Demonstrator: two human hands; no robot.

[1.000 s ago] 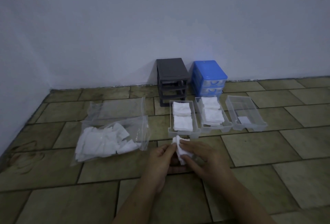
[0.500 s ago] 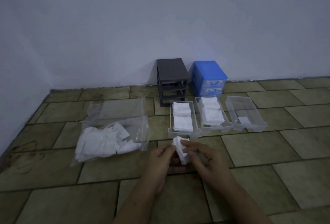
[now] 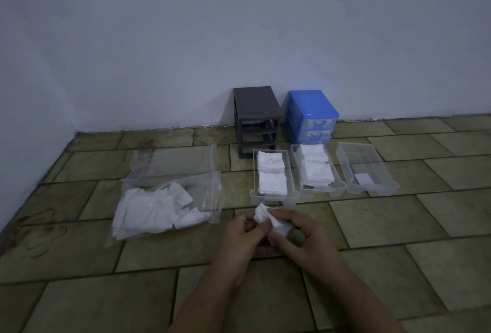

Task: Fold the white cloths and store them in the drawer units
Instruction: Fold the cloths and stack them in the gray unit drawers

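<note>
l hand [image 3: 243,237] + r hand [image 3: 305,239] | fingers pinching white cloth [image 3: 268,219] | above floor [image 3: 398,226]

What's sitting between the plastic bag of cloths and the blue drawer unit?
In the head view, the dark grey drawer unit stands between the plastic bag and the blue drawer unit.

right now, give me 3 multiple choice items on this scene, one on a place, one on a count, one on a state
1. Where is the plastic bag of cloths?
A. left of the clear drawers
B. on the blue unit
C. inside the grey unit

2. How many clear drawers lie on the floor?
A. one
B. three
C. five

3. What are the hands doing?
A. resting flat on the floor
B. both holding a white cloth
C. opening the bag

Key: 1 A, the plastic bag lies left of them. 2 B, drawers sit side by side. 3 B, left hand and right hand grip the white cloth.
</note>
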